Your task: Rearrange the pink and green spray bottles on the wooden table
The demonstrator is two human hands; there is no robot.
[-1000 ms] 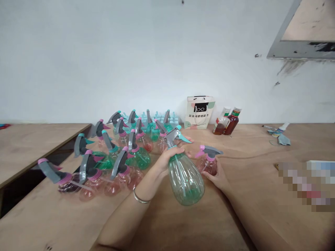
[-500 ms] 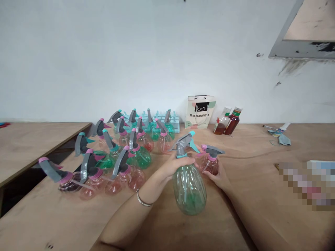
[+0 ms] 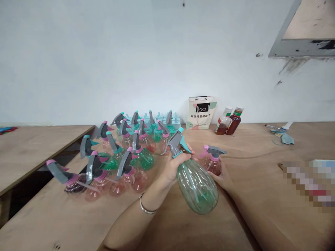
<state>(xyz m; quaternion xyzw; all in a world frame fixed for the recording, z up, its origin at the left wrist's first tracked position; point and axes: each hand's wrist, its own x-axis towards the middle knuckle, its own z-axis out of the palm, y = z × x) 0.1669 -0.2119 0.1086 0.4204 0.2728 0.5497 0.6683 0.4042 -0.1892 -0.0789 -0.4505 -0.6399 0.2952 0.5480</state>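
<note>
My left hand (image 3: 174, 167), with a silver bangle at the wrist, is closed around the neck of a green spray bottle (image 3: 199, 188) with a grey and turquoise trigger head. That bottle is held off the table and tilted, its head up to the left and its base down to the right. Beyond it, my right hand (image 3: 222, 176) has its fingers round the right side of a pink spray bottle (image 3: 214, 164) with a grey and pink head. This bottle stands upright at table level. Part of its left side is hidden.
Several pink and green spray bottles (image 3: 142, 157) stand grouped on the left of the wooden table (image 3: 259, 150). Behind them is a light blue rack (image 3: 176, 120). A paper bag (image 3: 200, 115), two brown-liquid bottles (image 3: 233, 122) and a small cloth (image 3: 287, 139) are further back.
The green bottle has tipped, its head swinging left and its base right. My right hand still holds the pink bottle in much the same place. The view has shifted slightly.
</note>
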